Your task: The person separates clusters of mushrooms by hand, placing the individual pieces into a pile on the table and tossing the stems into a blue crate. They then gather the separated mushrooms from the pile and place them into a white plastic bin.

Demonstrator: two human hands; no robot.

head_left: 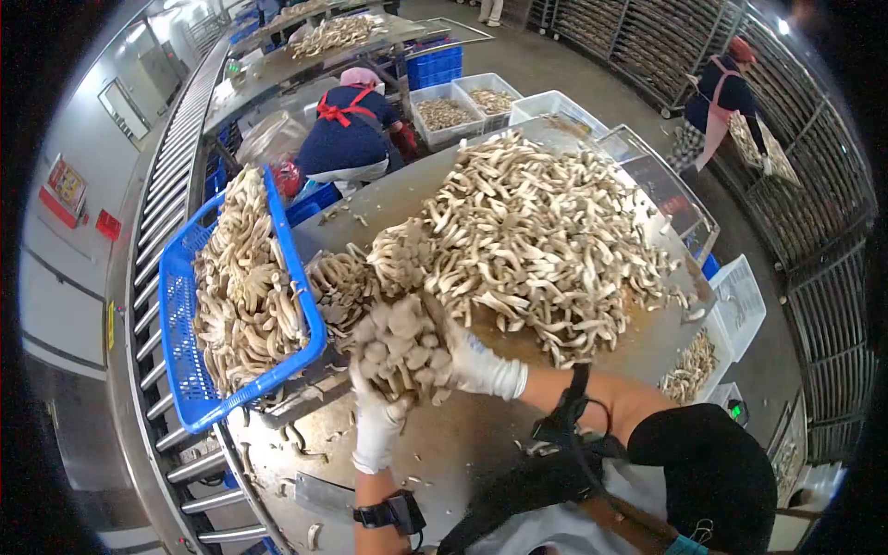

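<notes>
Between my two white-gloved hands is a cluster of grey-capped mushrooms (400, 344). My left hand (377, 424) grips its near side, and my right hand (487, 366) closes on its right side. Some fingers are hidden behind the caps. Further clumps of mushrooms (339, 289) lie just beyond the cluster. A big heap of loose mushrooms (546, 231) spreads over the metal table (444, 462) ahead and to the right. To the left, a blue plastic basket (314, 328) full of mushrooms stands tilted at the table edge.
A flat metal blade (324, 493) lies near my left forearm. The roller conveyor (155, 370) runs along the left. White crates (737, 305) of mushrooms stand beyond the table's right side. One person (347, 129) bends over ahead; another (721, 102) carries a tray by the racks (805, 166).
</notes>
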